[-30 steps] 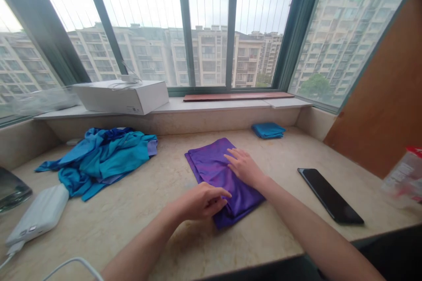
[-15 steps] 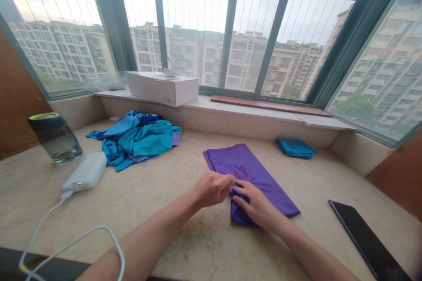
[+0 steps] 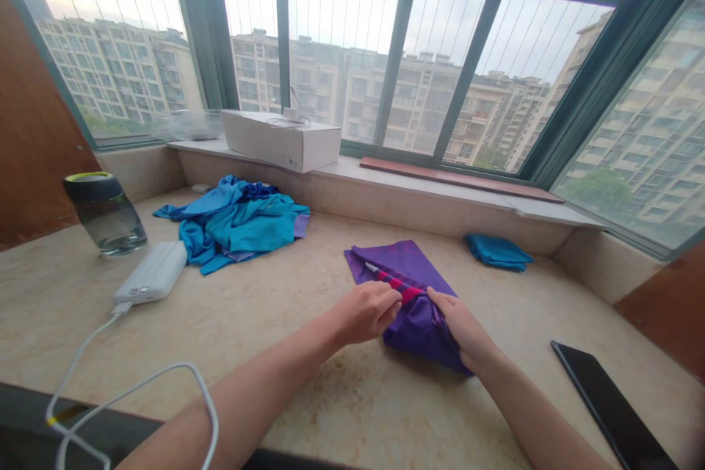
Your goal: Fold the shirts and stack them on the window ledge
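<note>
A folded purple cloth lies on the counter in front of me, its near layers lifted and bunched. Between its layers a pink-and-dark patterned part shows along an opening. My left hand is closed, its fingers pinching the cloth's edge at the near left of the opening. On the right, my right hand grips the bunched cloth, thumb toward the opening and the other fingers partly hidden by the fabric.
A crumpled blue-teal cloth heap and a folded teal cloth lie farther back. At left stand a bottle and a white power bank with its cable. A black phone is at right; a white box sits on the ledge.
The purple cloth's top layer has been pulled up and opened, baring the pink patterned part. My right hand has moved right, away from my left, with fabric bunched in it.
</note>
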